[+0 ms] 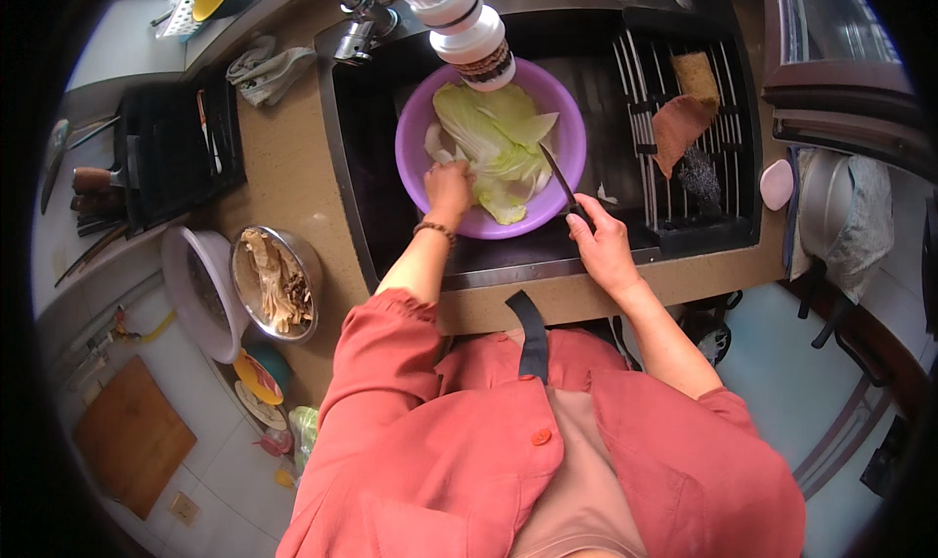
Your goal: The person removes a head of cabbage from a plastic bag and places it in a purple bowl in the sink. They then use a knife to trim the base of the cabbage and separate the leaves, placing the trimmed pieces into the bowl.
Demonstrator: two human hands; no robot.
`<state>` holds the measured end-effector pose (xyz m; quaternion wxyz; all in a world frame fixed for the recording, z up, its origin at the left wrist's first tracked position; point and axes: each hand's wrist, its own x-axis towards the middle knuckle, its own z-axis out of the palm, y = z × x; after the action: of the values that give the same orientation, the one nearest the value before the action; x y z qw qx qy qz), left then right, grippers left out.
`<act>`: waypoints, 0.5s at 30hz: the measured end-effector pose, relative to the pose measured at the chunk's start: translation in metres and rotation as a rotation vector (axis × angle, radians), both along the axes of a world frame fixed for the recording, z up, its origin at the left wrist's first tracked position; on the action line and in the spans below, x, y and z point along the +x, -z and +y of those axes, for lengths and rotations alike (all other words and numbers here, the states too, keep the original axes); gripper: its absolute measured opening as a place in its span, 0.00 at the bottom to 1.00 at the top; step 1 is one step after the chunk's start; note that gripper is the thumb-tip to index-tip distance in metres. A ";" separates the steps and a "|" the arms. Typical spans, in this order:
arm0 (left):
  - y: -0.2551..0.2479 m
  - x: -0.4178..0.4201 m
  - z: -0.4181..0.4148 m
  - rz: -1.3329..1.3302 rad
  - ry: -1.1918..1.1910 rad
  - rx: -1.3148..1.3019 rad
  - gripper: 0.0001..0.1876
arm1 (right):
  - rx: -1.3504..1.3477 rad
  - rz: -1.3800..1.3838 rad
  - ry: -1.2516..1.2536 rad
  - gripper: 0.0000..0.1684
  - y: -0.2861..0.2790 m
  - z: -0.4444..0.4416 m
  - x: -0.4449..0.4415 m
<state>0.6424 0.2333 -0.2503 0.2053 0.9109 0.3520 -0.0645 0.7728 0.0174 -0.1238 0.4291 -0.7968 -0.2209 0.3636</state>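
A purple plastic basin [407,168] stands in the dark sink [366,191], holding pale green napa cabbage leaves [484,129]. My left hand [448,190] reaches over the near left side of the basin into the leaves. Its fingertips are partly hidden among them, so a firm grip cannot be made out. In my right hand [604,239] is a knife [559,173] with a black handle, held at the basin's right rim. The blade slants up and left over the basin, its tip close to a leaf. A white faucet filter [476,45] hangs above the far rim.
Right of the basin, a drying rack [648,155] holds a sponge [692,74], a pinkish cloth [678,129] and a steel scourer [700,177]. At left are a metal bowl of dried food [311,265], a pale basin [176,265], a grey rag [271,70] and a knife block [168,147].
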 end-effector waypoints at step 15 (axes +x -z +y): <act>-0.161 -0.035 -0.046 -0.919 -0.428 -0.328 0.06 | 0.357 -0.327 -0.318 0.16 -0.054 0.048 -0.047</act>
<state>0.6075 0.1868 -0.0897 0.4864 0.7092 0.3890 0.3303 0.7262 0.0652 -0.0700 0.4589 -0.7122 -0.4698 0.2481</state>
